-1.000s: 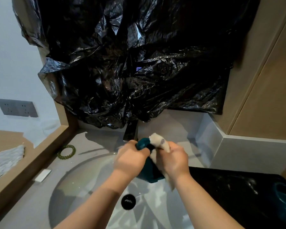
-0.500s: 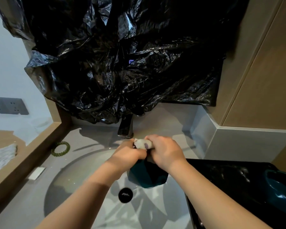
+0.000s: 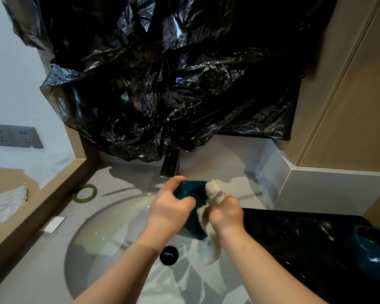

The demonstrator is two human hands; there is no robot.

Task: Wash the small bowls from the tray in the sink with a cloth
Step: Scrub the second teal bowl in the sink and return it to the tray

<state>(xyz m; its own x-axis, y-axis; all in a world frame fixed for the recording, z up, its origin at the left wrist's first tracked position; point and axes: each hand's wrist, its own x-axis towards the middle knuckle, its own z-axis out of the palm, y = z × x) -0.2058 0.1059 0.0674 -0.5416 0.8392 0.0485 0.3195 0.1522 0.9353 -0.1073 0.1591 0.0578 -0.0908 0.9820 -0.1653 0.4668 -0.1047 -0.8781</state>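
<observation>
Two forearms are seen entering from the near edge, cut off by the bottom of the view. Between them one round black drain (image 3: 169, 255) is seen at the bottom of the sink (image 3: 92, 242), which is set into the grey bench (image 3: 31, 270). At the near right corner of the bench a glossy black tray (image 3: 294, 242) is laid just beside the sink. Its right end is cut off, and one teal second bowl (image 3: 373, 249) is seen on it, only partly in view. Whether more lie there cannot be told.

Above the sink, the held bowl (image 3: 188, 190), also teal, is gripped by the left hand (image 3: 169, 208), with the fingers curled over its wall. It is tipped on its side, its mouth turned toward the right hand (image 3: 226, 213). One pale cloth (image 3: 213, 190) is clutched in the right hand and held against the bowl's mouth, with a loose end hanging toward the drain. Much of the bowl is hidden behind both hands.

Toward the left edge of the bench, one small white bar (image 3: 53, 224) and one green bead ring (image 3: 85, 193) are laid apart. At the far edge one dark tap (image 3: 170, 166) is seen, its top hidden under a crumpled black plastic sheet (image 3: 162, 84). One grey socket plate (image 3: 14, 136) is fixed on the left wall.
</observation>
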